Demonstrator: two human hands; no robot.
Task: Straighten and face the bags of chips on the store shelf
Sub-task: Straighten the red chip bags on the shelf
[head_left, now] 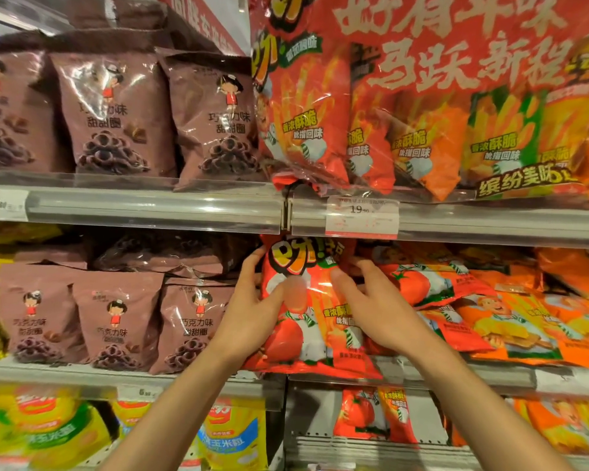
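A red bag of chips [312,321] stands upright at the front of the middle shelf [504,373], its face toward me. My left hand [252,311] grips its left edge, thumb across the front and fingers curled behind. My right hand [371,307] holds its right side, thumb on the front and fingers reaching behind the bag. Right of it, several red and orange bags [490,321] lie flat and slanted in a loose pile. Brown snack bags [116,321] stand in a row to the left.
The upper shelf carries brown bags [215,120] and a large red multipack [422,103] overhanging its rail, with a price tag [361,217] below. On the lower shelf are yellow bags [232,436] and more red bags [374,416].
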